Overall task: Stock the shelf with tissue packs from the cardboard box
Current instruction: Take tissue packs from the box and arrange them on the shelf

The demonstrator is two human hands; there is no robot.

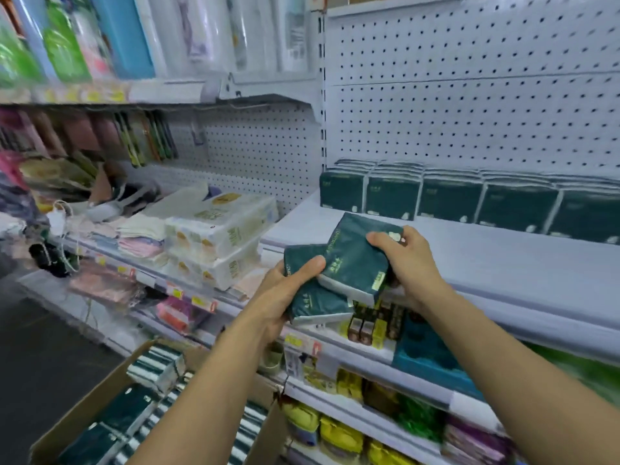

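Observation:
My left hand grips a dark green tissue pack, thumb across its top. My right hand holds a second dark green tissue pack that overlaps the first one. Both packs hang just in front of the white shelf. A row of matching green tissue packs stands upright along the back of that shelf against the pegboard. The cardboard box sits open at the lower left, with several more green packs inside. My left forearm crosses over the box.
White tissue bundles are stacked on the neighbouring shelf to the left, beside folded cloths. Lower shelves hold yellow, green and brown packets. The white pegboard back wall rises behind the shelf. Dark floor lies at the far left.

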